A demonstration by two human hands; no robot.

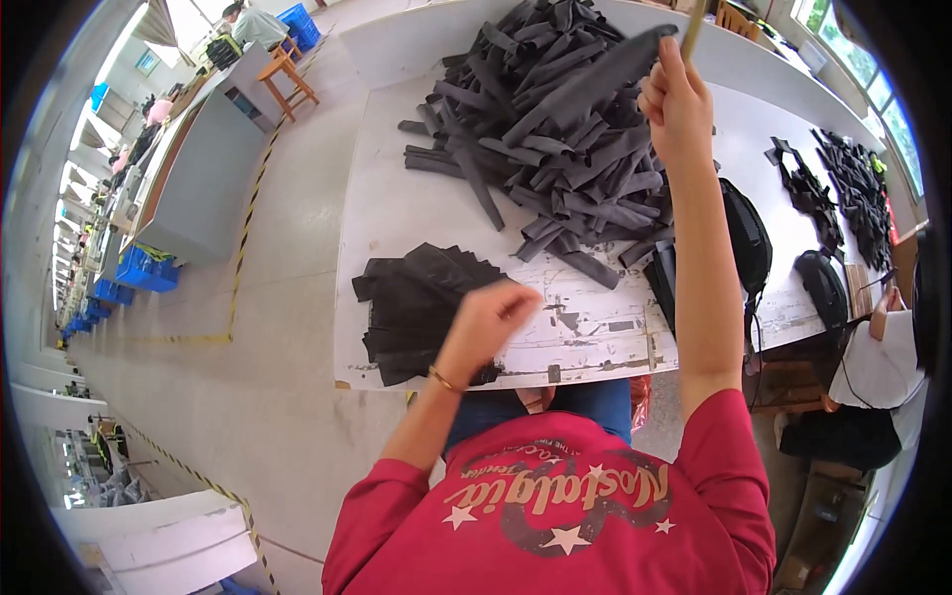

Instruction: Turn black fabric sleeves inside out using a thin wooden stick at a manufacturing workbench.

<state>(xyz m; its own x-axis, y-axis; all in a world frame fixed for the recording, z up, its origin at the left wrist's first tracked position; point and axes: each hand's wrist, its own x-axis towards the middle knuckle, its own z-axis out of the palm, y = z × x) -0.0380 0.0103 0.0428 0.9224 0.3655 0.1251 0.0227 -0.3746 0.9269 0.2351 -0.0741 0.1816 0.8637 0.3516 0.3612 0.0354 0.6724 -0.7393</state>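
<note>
My right hand (679, 104) is raised at the far side of the table, fingers closed on one end of a dark grey fabric strip (595, 87). The strip slants down to the left over a large heap of similar strips (585, 169). A thin tan stick (694, 28) rises beside my right fingertips; whether I grip it too is unclear. Nearer to me, my left hand (488, 322) hovers at the right edge of a flatter stack of black fabric pieces (416, 297). Its fingers look curled in, slightly blurred, with nothing visible in them.
The white table (382, 188) has a worn front edge and a raised back board. Right of my forearm lie a black bag (744, 238) and more black pieces (858, 193). Another person (878, 357) sits at the right. Blue crates (149, 268) and a wooden stool (286, 81) stand left.
</note>
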